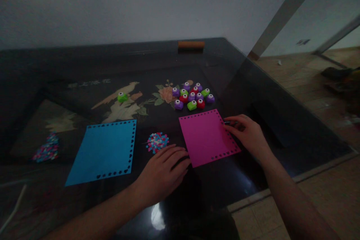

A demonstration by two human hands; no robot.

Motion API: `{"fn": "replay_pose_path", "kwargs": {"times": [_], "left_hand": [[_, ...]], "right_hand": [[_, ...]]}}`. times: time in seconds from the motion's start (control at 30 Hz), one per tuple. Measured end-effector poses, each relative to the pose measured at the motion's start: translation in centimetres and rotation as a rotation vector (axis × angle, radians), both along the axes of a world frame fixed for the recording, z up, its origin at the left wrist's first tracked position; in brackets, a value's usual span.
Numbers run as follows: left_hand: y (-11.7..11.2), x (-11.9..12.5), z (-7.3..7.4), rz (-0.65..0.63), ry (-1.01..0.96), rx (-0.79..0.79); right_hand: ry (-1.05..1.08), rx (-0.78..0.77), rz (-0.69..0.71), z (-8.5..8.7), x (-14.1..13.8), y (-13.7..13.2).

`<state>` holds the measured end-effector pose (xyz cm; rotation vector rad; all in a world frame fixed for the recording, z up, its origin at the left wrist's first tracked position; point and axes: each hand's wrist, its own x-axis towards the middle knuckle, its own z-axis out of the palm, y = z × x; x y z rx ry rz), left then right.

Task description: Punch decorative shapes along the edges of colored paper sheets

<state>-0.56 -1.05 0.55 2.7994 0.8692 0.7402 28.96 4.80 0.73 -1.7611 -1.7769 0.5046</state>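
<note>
A pink paper square (206, 137) with punched holes along its edges lies on the dark glass table (247, 82). My right hand (247, 133) rests at the pink sheet's right edge, fingers curled and pinching a small thin object I cannot make out. My left hand (165, 168) lies flat, fingers stretched toward the sheet's lower left corner, holding nothing. A small heap of coloured paper bits (157, 141) sits just above my left hand. A blue paper square (105, 152) with punched edges lies further left.
A cluster of several small purple, green and red craft punches (192, 96) stands behind the pink sheet; one green punch (122, 97) sits apart. Another pile of paper bits (46, 150) lies far left. An orange block (191, 44) is at the table's back edge. Tiled floor lies right.
</note>
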Motion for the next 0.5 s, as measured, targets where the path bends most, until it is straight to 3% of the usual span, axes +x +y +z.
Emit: {"fn": "replay_pose_path", "kwargs": {"times": [0.27, 0.43, 0.5], "left_hand": [[-0.1, 0.1, 0.3, -0.016, -0.027, 0.050], [-0.1, -1.1, 2.4, -0.093, 0.041, 0.072], [0.5, -2.8, 3.3, -0.045, 0.056, 0.063]], "right_hand": [[-0.005, 0.021, -0.004, -0.2, 0.2, 0.2], [-0.015, 0.039, -0.005, -0.4, 0.4, 0.3], [-0.016, 0.043, -0.006, -0.4, 0.4, 0.4]]}}
